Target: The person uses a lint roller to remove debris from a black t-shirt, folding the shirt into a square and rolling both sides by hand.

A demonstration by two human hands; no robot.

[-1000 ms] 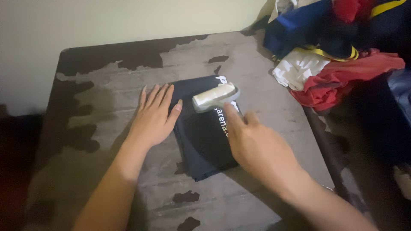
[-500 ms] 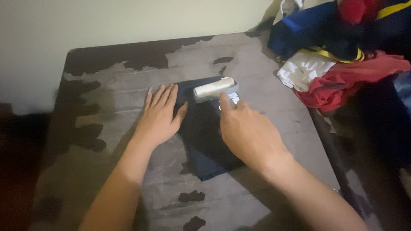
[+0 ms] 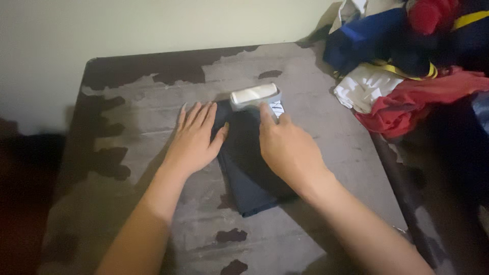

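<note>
**Roller at the far edge of a folded dark garment**

Your right hand [image 3: 288,150] grips the handle of a lint roller [image 3: 254,95], index finger stretched forward along it and the other fingers curled under, so the handle itself is hidden beneath your palm. The roller's head is a short, pale cylinder in a grey frame, lying crosswise just beyond your fingertip, at the far end of a folded dark navy garment [image 3: 249,186]. The cloth looks soft and matte, folded into a narrow oblong with a squared near end; a scrap of white print shows beside your index finger, just under the roller.

Your left hand [image 3: 196,140] lies flat and open, palm down, fingers spread and pointing away from you. Its thumb rests on the left edge of the garment, while the other fingers press the bare tabletop [image 3: 153,117] beside the cloth. The two hands sit near each other with a strip of dark fabric between thumb and knuckles.

The tabletop is a worn, flat slab: a grey, streaky surface, with ragged dark patches where its coating differs, thickest along the far edge beyond your fingers. Well off to the right of your right hand, a loose heap of clothes [image 3: 407,61] is crumpled together in red, white, blue and yellow-trimmed folds.
</note>
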